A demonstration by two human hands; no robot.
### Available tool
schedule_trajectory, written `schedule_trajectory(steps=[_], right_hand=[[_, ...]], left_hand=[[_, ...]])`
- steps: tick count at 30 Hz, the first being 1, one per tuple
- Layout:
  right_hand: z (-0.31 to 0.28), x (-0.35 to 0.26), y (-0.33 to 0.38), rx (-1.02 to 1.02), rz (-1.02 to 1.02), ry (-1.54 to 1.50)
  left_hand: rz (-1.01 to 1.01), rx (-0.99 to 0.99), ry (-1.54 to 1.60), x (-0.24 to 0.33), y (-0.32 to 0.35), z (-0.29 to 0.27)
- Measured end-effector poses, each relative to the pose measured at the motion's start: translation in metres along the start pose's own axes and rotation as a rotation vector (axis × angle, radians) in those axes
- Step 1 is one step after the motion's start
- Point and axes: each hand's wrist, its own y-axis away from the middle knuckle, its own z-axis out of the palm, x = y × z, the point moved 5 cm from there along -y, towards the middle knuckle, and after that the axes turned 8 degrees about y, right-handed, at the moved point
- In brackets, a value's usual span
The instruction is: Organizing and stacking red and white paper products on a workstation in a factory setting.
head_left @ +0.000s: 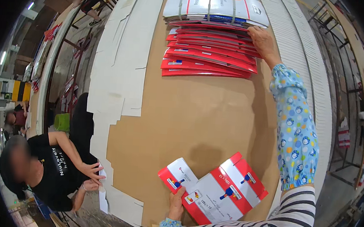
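Note:
Close to my body, my left hand (176, 205) grips a red and white printed cardboard carton (226, 190) by its edge, the thumb lying on top. One white and red flap of it sticks out to the left. My right arm reaches far forward over the table. There my right hand (261, 41) has its fingers closed on the right edge of a fanned stack of flat red cartons (209, 52), at the stack's far end. Just beyond lies a strapped bundle of white printed cardboard (217, 6); my fingertips are close to its near edge.
Brown cardboard (195, 110) covers the table, with white cardboard sheets (122, 63) along the left and ribbed white board (298, 50) along the right. At the left edge a person in a black shirt (61, 172) handles a small white piece. Other people and benches stand farther left.

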Motion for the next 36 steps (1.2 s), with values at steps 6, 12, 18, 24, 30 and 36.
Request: schedule_trajectory(steps=[6, 12, 18, 24, 30, 36], right_hand=[[-0.105, -0.017, 0.023, -0.022, -0.033, 0.131], [-0.299, -0.088, 0.094, -0.117, -0.082, 0.022], [-0.407, -0.159, 0.209, -0.216, -0.13, -0.221], [-0.375, -0.212, 0.339, -0.248, -0.065, -0.289], [-0.324, -0.286, 0.41, -0.406, -0.053, -0.313], [-0.282, -0.309, 0.427, -0.622, -0.16, -0.381]], left_hand=[[-0.037, -0.055, 0.012, -0.012, 0.004, 0.014], [0.021, -0.178, 0.053, -0.018, -0.015, 0.02], [-0.005, -0.253, 0.243, -0.016, -0.047, 0.049], [0.044, -0.156, 0.242, -0.036, -0.054, 0.066], [0.133, -0.056, 0.168, -0.046, -0.076, 0.048], [0.264, -0.004, 0.126, -0.038, -0.085, 0.062]])
